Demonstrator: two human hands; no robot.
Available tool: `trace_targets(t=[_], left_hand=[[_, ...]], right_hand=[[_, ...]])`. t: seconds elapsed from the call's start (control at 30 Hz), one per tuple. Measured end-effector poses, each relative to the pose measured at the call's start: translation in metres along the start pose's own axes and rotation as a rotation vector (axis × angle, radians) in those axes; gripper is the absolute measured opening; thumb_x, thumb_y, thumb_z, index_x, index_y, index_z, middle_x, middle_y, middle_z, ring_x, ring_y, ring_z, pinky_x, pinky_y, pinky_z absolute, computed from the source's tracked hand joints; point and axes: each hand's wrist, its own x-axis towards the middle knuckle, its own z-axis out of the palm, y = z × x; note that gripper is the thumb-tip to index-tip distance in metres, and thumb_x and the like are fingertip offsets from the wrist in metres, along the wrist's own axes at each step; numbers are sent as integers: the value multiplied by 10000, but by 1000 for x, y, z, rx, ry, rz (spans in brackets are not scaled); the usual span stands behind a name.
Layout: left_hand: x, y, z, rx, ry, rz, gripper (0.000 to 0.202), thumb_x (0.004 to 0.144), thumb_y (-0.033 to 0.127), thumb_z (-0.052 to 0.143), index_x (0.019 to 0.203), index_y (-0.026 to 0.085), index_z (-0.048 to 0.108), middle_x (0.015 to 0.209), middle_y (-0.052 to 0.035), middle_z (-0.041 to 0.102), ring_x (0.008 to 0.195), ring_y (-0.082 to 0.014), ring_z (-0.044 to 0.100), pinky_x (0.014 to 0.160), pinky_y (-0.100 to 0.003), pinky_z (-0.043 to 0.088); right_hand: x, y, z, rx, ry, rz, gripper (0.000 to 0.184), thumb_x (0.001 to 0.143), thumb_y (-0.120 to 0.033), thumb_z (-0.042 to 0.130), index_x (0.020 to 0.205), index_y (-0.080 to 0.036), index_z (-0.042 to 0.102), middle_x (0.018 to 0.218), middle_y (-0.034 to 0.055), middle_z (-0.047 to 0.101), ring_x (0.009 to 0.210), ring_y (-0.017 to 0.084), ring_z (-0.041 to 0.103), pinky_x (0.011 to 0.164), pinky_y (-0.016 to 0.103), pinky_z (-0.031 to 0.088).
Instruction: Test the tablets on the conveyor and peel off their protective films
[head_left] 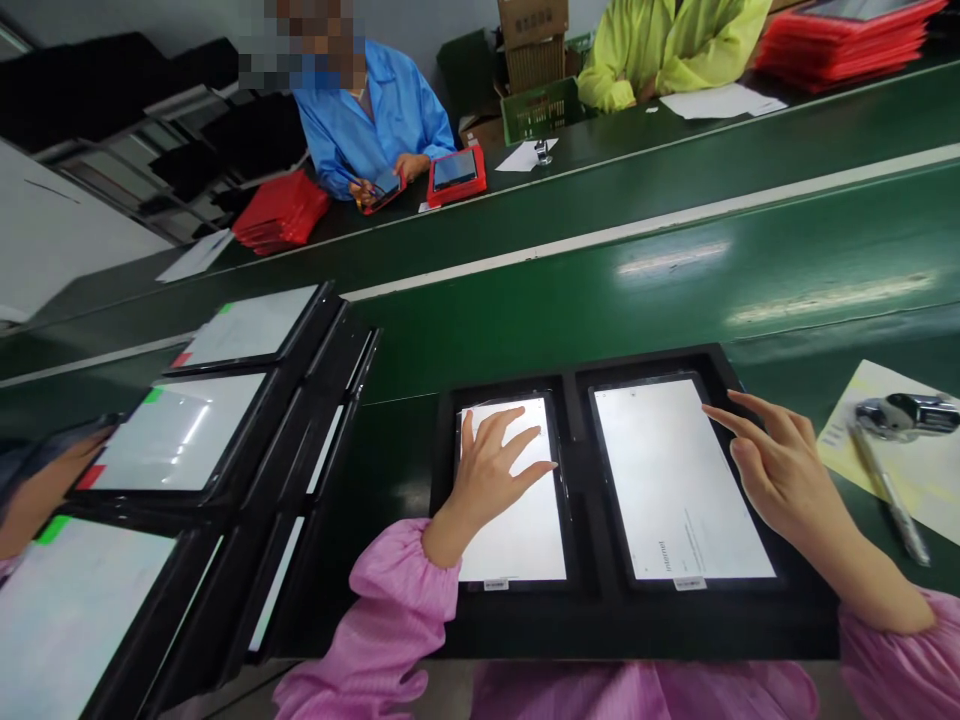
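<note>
My open left hand [487,475] flat on a slick, fragile tablet [517,540], best held by its edges; right hand [780,470] loosely curled beside it.

Green belt [570,345] passable ahead, tablet trays [296,440] block left (pen [892,490] right)

Tiny screen text [684,540], left-edge hand [52,480] cropped

Wearer's garment, lower edge of frame: a pink, finely striped smock [645,695]. Left sleeve [397,610], lower centre, and right sleeve [892,650], lower right: full, puffed, gathered close at the wrist. Left hand [491,480] and right hand [787,480]: bare.
</note>
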Motion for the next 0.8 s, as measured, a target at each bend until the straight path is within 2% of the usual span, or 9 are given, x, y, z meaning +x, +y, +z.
trace_targets(t=[0.17,0.27,0.33,0.43,0.5,0.57,0.63,0.7,0.8], left_hand=[[1,-1,1,0,-26,5,327,980,479,736,1243,288,772,1387,-144,703,1233,-343,676,1212,-701,344],[5,-8,0,-7,64,15,341,1010,456,697,1289,264,742,1310,-135,737,1180,-311,701,1211,-647,374],[7,-8,-7,1,137,28,292,1036,431,658,1242,245,751,1228,-121,766,1107,-276,728,1211,-605,395],[-5,15,-25,8,177,118,243,1056,397,625,1178,237,762,1158,-100,790,1093,-246,741,1241,-555,388],[-26,47,-35,-24,140,230,295,1050,437,627,1233,242,750,1175,-87,792,1166,-244,723,1300,-542,321],[-52,81,-35,-76,104,315,434,1012,602,626,1269,274,745,1198,-58,791,1188,-242,705,1358,-558,201],[-71,106,-25,10,174,328,474,1001,659,611,1270,293,749,1193,-53,794,1217,-242,668,1373,-583,109],[-78,111,-11,121,224,313,541,982,718,592,1271,290,754,1168,-75,795,1270,-260,615,1367,-617,52],[-61,84,12,203,245,311,638,922,789,613,1300,293,751,1155,-104,786,1315,-300,584,1354,-646,10]], right_hand=[[13,-6,1,-29,-30,-7,520,1123,-436,280,1330,-282,731,1382,150,634,1194,342,599,968,542,522],[33,-19,14,-42,-72,-83,510,1129,-495,288,1339,-343,727,1430,112,625,1244,334,577,979,538,507],[48,-29,25,-51,-85,-133,506,1128,-537,304,1322,-351,734,1466,96,616,1285,336,557,1010,553,485],[65,-39,29,-66,-71,-171,507,1122,-554,336,1239,-314,767,1436,95,648,1267,332,576,1036,566,466],[68,-39,15,-73,-34,-175,508,1124,-519,325,1244,-294,764,1401,103,669,1249,332,594,1031,558,470],[63,-35,-12,-71,35,-162,500,1125,-459,306,1316,-282,732,1387,116,672,1246,344,608,1008,553,485],[50,-28,-42,-59,111,-125,469,1117,-422,321,1364,-278,692,1358,124,678,1223,368,628,992,567,496],[31,-19,-70,-59,167,-42,397,1104,-438,385,1347,-307,671,1327,109,685,1179,380,649,1002,576,506],[-2,-1,-96,-112,213,72,310,1086,-497,457,1272,-352,658,1238,89,712,1057,361,692,942,547,562]])
